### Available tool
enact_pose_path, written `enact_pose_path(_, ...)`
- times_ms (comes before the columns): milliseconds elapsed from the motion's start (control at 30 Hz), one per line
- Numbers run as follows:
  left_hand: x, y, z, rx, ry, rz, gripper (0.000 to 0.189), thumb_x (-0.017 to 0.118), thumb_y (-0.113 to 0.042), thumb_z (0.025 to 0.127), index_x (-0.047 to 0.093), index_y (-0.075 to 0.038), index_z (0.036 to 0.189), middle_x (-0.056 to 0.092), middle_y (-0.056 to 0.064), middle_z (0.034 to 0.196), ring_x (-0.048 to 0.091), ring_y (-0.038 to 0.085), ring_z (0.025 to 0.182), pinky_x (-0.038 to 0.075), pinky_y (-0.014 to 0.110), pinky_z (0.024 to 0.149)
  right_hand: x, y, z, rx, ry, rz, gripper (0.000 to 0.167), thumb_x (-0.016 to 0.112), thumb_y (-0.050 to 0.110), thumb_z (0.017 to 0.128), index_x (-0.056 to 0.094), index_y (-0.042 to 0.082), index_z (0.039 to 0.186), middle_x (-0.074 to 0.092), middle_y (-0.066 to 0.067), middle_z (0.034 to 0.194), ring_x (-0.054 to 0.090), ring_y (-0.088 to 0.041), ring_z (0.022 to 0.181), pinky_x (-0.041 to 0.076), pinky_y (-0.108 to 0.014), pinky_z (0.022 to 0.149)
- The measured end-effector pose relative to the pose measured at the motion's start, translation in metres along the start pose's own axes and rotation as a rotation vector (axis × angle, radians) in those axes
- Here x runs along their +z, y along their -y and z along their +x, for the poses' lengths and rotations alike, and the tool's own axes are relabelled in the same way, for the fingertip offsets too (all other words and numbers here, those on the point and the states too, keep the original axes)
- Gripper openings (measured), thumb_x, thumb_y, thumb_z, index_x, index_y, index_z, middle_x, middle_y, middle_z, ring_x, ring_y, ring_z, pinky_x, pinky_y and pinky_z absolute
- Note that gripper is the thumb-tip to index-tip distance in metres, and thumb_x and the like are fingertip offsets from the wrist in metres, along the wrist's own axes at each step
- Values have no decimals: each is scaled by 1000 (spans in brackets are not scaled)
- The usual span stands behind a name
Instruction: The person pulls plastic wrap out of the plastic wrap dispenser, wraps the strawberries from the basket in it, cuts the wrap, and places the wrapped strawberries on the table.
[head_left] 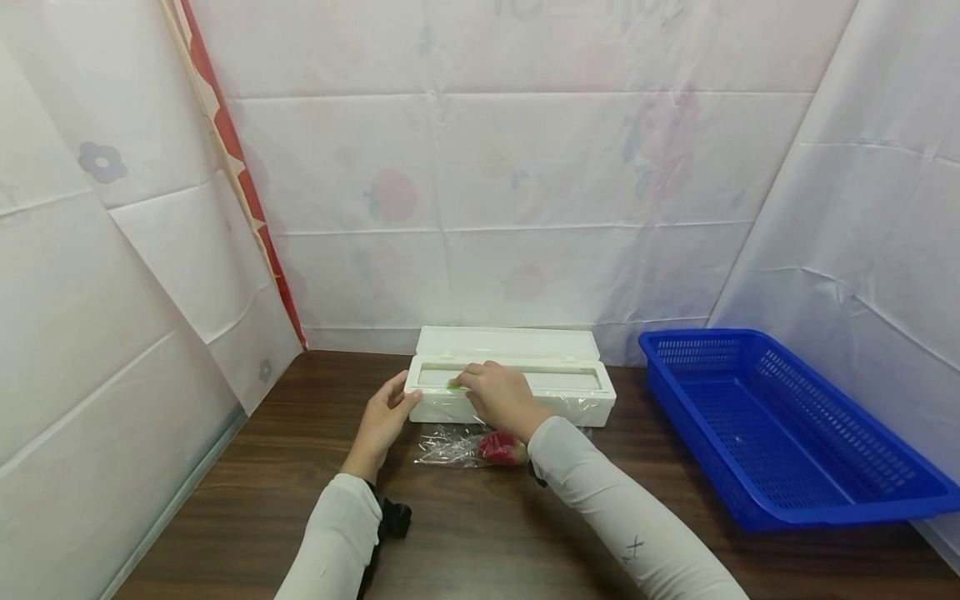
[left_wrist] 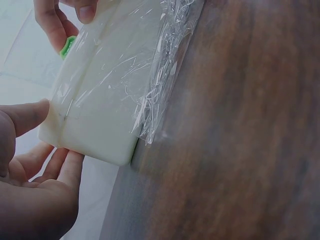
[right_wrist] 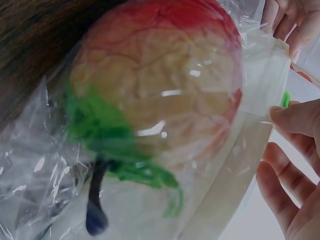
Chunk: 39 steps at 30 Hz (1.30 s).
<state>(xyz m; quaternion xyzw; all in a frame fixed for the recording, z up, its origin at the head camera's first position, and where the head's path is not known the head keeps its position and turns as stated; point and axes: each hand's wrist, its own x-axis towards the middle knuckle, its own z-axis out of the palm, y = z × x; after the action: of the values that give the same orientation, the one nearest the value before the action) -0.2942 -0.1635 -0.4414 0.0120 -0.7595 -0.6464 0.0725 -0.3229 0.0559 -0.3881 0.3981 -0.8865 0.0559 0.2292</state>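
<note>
A long white cling film dispenser (head_left: 510, 408) stands on the table with its lid (head_left: 510, 342) tipped open behind it. My left hand (head_left: 380, 423) grips its left end, thumb on the upper edge and fingers round the end. My right hand (head_left: 501, 400) pinches a small green slider (head_left: 453, 385) on the dispenser's top, left of the middle. Clear film (left_wrist: 122, 82) hangs down over the front. Before the dispenser lies a red and cream model fruit (right_wrist: 160, 90) with green leaves and a dark stem, covered by crumpled film (head_left: 450, 447).
To the right stands a blue plastic basket (head_left: 716, 458) with perforated walls. White patterned sheets (head_left: 525, 167) hang behind the dark wooden table (head_left: 465, 533) and at both sides. A black strap or device (head_left: 393, 518) shows at the left wrist.
</note>
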Motion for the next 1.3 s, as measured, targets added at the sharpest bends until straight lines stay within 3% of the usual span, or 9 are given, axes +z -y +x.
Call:
enact_pose_path(667,-1,0,0,-3,-1,4,64,64,-26,101,36,-4,154,39,21,154,39,36,141,36,52,111,3,0,4,-18,82,-23,37,67,8,95,70,28,126,68,11,121,64,-11,97,53,-23,67)
enact_pose_path(1000,0,0,1,7,6,9,64,63,-24,101,35,-3,154,38,20,155,37,37,141,36,51,111,2,1,5,-66,42,-34,41,57,3,98,70,29,127,68,12,121,65,-13,97,52,-23,60)
enact_pose_path(1300,-1,0,1,-9,7,13,63,63,-25,101,35,-6,155,37,19,156,36,36,142,35,53,111,1,0,6,-87,44,-47,49,62,-1,92,69,31,129,67,11,124,65,-14,95,48,-23,54)
